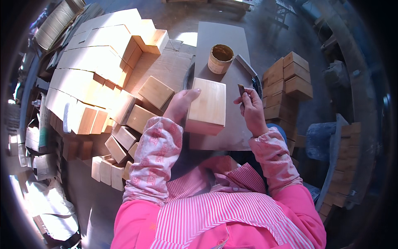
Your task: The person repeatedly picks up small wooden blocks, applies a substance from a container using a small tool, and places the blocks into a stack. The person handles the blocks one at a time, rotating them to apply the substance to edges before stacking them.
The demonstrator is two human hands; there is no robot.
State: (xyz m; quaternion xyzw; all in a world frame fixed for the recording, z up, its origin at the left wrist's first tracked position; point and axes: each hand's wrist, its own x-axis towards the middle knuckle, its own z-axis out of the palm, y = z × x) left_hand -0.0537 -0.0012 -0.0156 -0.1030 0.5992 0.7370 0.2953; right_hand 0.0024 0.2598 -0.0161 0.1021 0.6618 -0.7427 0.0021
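So closest to me I'm wearing a pink and white striped apron (224,216) over a pink top, and patterned sleeve covers (152,155) are bunching up along both forearms. My left grip (181,104) is hanging onto a pale wooden box (206,101) by its left side, curling partway, with the thumb lying on the upper face; the other fingers are mostly hiding, so I can't tell how they're wrapping. The box is sitting right in front of me, over the near half of the surface (232,139), and I can't tell if its underside is touching down. My right grip (251,108) is closing in a pinch around a small dark tool (241,89) with a yellowish tip, which is pointing up just beside the box, not touching it.

Off to my left, loose wooden blocks (156,92) are lying every which way, some tilting against each other. Past the box, an open tub (217,67) with brownish stuff inside is standing on the surface. Further out, a big sunlit stack of boxes (89,62) is filling the left, and a smaller stack (286,85) is rising on the right.
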